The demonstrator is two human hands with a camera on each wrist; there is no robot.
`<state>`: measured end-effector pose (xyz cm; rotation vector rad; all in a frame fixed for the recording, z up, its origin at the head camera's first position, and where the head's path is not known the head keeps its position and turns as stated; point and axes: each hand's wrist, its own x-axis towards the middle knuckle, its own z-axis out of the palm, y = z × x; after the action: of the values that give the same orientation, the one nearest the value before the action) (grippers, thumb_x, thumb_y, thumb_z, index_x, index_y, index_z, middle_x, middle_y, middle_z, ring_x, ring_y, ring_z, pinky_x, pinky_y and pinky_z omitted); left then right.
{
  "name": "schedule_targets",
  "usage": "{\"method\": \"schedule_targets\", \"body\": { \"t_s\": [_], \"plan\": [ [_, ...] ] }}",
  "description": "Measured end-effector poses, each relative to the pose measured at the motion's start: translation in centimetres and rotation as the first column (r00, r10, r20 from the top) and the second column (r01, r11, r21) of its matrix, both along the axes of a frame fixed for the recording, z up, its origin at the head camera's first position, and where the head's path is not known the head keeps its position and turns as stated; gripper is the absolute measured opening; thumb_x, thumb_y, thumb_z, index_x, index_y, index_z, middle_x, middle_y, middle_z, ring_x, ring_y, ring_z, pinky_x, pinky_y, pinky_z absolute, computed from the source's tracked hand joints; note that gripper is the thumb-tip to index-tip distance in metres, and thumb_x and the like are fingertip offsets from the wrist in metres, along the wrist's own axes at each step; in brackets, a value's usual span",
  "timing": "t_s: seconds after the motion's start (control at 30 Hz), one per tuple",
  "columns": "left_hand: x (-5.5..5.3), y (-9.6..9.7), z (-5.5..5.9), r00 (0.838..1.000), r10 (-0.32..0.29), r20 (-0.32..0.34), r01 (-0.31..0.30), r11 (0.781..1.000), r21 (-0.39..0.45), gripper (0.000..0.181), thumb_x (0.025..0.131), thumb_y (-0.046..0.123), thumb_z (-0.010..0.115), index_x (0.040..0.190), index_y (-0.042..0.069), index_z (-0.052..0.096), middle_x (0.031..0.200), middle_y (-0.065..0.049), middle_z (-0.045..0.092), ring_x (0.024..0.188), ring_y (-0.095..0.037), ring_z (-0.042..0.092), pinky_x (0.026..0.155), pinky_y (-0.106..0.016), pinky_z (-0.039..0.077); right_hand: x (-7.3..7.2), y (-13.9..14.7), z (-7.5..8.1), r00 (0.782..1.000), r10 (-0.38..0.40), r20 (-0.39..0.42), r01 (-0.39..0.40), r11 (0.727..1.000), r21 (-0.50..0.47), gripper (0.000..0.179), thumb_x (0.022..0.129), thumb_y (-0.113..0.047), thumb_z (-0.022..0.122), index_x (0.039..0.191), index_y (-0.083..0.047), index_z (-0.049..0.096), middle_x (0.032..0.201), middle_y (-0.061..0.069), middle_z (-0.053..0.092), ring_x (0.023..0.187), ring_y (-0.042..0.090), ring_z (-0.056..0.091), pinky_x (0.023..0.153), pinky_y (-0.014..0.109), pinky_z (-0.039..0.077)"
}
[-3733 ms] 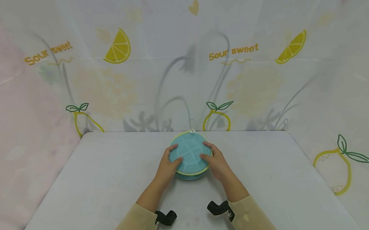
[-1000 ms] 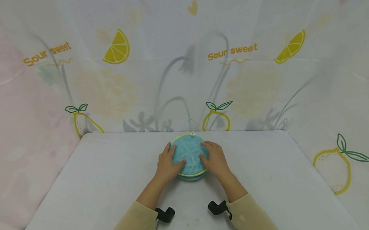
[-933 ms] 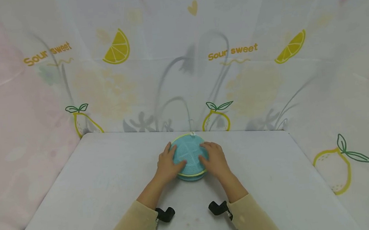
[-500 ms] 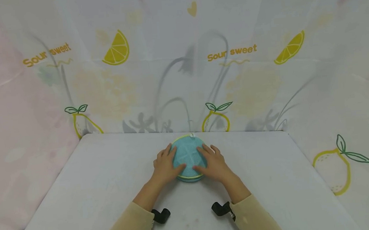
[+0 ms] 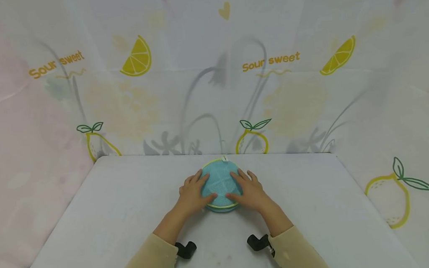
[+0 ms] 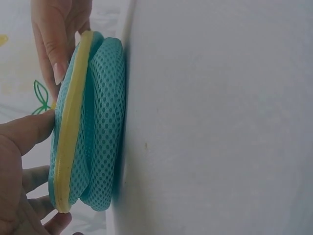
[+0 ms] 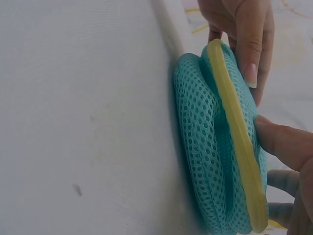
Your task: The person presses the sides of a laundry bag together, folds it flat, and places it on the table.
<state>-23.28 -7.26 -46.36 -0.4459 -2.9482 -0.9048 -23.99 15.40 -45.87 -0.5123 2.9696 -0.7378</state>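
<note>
A round teal mesh laundry bag (image 5: 221, 179) with a yellow zipper rim lies squashed flat near the far middle of the table. At its top edge in the head view is a small white tag or zipper pull (image 5: 224, 159). My left hand (image 5: 193, 194) rests on the bag's left side, thumb and fingers spread over the upper face. From the right, my right hand (image 5: 251, 190) touches it in the same way, its outer fingers raised apart. Both wrist views show the folded mesh side (image 6: 106, 122) and the yellow rim (image 7: 239, 132) between the hands and the table.
The white table (image 5: 128, 191) ends at a back edge just behind the bag. Cloth printed with lemons (image 5: 136, 58) hangs around the back and sides. Black wrist mounts (image 5: 186, 250) stick out from both sleeves.
Earlier both hands held the bag by its sides, thumbs on top. Since then the fingers have spread out over the upper face, and the outer fingers of the right hand have lifted away.
</note>
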Motion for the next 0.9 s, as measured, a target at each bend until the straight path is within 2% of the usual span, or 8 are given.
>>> {"method": "schedule_targets", "body": {
  "t_s": [0.2,0.47,0.63,0.9],
  "plan": [
    [0.1,-0.1,-0.13,1.0,-0.001,0.021,0.001,1.0,0.008,0.075,0.09,0.043,0.072,0.151,0.008,0.044,0.161,-0.018,0.028,0.142,-0.045,0.029,0.102,-0.068,0.032,0.21,-0.11,0.1,1.0,-0.003,0.027,0.003,1.0,-0.014,0.078,0.092,-0.048,0.069,0.154,-0.01,0.039,0.161,0.02,0.028,0.146,0.05,0.018,0.107,0.073,0.026],
    [0.05,-0.23,-0.55,0.998,-0.006,0.069,0.007,1.0,-0.012,0.078,0.09,0.045,0.072,0.152,0.008,0.043,0.161,-0.019,0.028,0.142,-0.046,0.029,0.102,-0.068,0.032,0.28,0.01,0.17,0.994,0.006,0.11,-0.002,0.999,-0.034,0.077,0.093,-0.047,0.068,0.155,-0.013,0.038,0.162,0.018,0.026,0.145,0.05,0.02,0.108,0.072,0.025],
    [-0.07,-0.23,-0.73,0.995,-0.01,0.101,0.01,1.0,0.001,0.08,0.089,0.045,0.073,0.153,0.008,0.041,0.162,-0.019,0.026,0.143,-0.045,0.027,0.104,-0.069,0.03,-0.03,0.11,-0.15,0.993,0.008,0.12,-0.005,1.0,-0.023,0.077,0.093,-0.047,0.068,0.156,-0.014,0.037,0.162,0.017,0.026,0.145,0.049,0.019,0.109,0.071,0.025],
    [-0.26,0.02,-0.89,0.992,-0.01,0.127,0.014,0.999,-0.029,0.082,0.089,0.046,0.073,0.153,0.008,0.04,0.162,-0.019,0.025,0.144,-0.043,0.028,0.105,-0.068,0.03,-0.2,0.07,0.03,0.992,0.012,0.125,-0.012,1.0,-0.003,0.076,0.093,-0.045,0.068,0.155,-0.012,0.038,0.161,0.02,0.028,0.144,0.049,0.022,0.108,0.07,0.027]
  ]
}}
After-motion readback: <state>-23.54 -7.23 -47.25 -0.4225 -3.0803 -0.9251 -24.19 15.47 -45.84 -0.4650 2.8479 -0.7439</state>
